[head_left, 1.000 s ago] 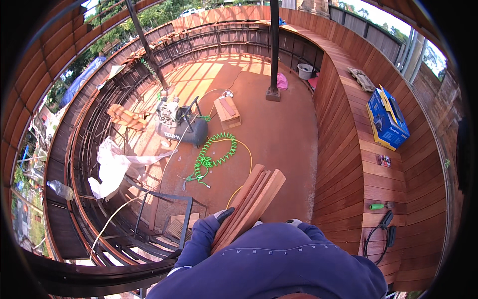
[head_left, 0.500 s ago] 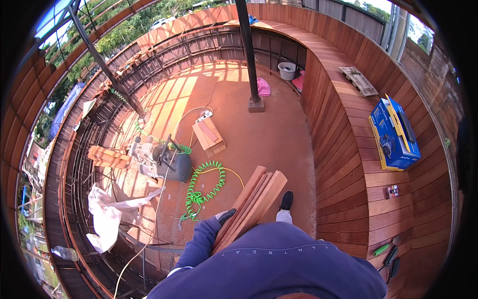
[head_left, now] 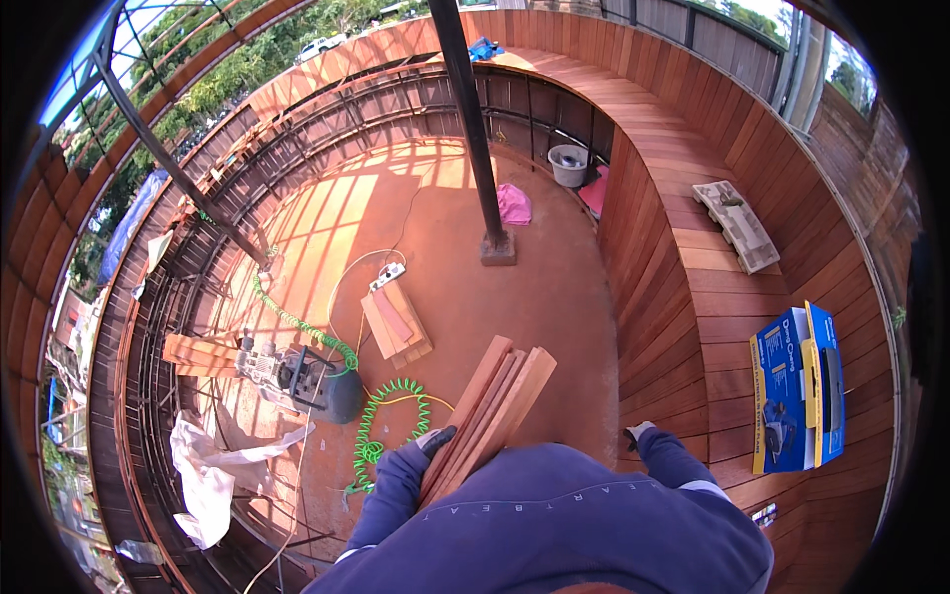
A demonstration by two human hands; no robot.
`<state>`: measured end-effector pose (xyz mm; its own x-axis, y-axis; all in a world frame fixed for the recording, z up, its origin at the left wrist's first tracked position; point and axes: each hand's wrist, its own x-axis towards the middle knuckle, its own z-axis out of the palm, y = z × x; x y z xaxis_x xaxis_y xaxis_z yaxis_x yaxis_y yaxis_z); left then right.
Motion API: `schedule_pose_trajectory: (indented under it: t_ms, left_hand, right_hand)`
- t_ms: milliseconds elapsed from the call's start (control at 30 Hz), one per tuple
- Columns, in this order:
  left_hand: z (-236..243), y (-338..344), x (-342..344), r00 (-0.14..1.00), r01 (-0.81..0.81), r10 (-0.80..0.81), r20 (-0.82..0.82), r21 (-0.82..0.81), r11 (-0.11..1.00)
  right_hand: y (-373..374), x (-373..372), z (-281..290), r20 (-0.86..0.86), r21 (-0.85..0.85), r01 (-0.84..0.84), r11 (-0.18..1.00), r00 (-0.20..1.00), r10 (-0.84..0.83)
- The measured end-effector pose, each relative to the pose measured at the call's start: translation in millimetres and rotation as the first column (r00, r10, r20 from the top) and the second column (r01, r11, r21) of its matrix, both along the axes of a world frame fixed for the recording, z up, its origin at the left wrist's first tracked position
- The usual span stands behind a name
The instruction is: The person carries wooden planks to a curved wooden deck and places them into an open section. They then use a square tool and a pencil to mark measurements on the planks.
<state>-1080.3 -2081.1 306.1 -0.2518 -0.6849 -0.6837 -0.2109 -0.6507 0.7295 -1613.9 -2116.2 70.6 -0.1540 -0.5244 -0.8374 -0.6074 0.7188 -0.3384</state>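
My left hand (head_left: pixel 433 442), in a dark glove, is wrapped round the left side of a bundle of reddish wooden boards (head_left: pixel 492 411). The bundle leans against my torso, its far ends tilted up to the right, and my dark blue sweatshirt hides its lower ends. To the right, my gloved right hand (head_left: pixel 641 432) is held out low beside the slatted front of the curved wooden bench (head_left: pixel 727 307). Nothing shows in that hand, but its fingers are too small and turned away to read.
Ahead on the reddish floor lies a short stack of boards (head_left: pixel 394 319). An air compressor (head_left: pixel 341 394) with a green coiled hose (head_left: pixel 426 401) stands to the left. A dark post (head_left: pixel 475 148) rises beyond. On the bench sit a blue-yellow box (head_left: pixel 780 391) and a grey slab-like piece (head_left: pixel 737 226).
My right arm and hand have come into view on the right. The view has shifted forward along the bench, and my foot is out of sight. The boards stay in my left hand.
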Motion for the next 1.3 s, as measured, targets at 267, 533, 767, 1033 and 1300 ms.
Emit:
schedule_pose_trajectory:
  t_ms: [267,533,767,1033,1300]
  left_hand:
    - [-42.9,-115.3,44.9,0.979,-0.192,0.195,-0.054,0.057,0.98]
    - [-23.2,-313.0,136.4,1.0,-0.026,0.027,0.004,-0.16,0.987]
    - [-88.9,-382.6,244.5,0.962,-0.269,0.268,-0.046,-0.006,0.963]
    - [-103.5,-510.9,316.9,0.905,-0.413,0.414,-0.096,0.024,0.91]
    - [-137.8,-676.1,392.3,0.848,-0.525,0.509,-0.147,-0.11,0.844]
  right_hand:
    - [-226.7,80.2,-3.2,0.18,-0.133,-0.071,0.989,0.979,0.094]
    - [-308.7,127.5,-137.8,-0.096,-0.324,-0.766,0.555,0.61,0.787]
    - [-434.8,201.6,-67.3,0.028,-0.017,-0.606,0.796,0.795,0.606]
    - [-599.1,269.6,-157.8,-0.062,-0.081,-0.781,0.62,0.624,0.779]
    - [-871.9,392.1,-110.7,-0.19,-0.188,-0.979,0.079,0.115,0.975]
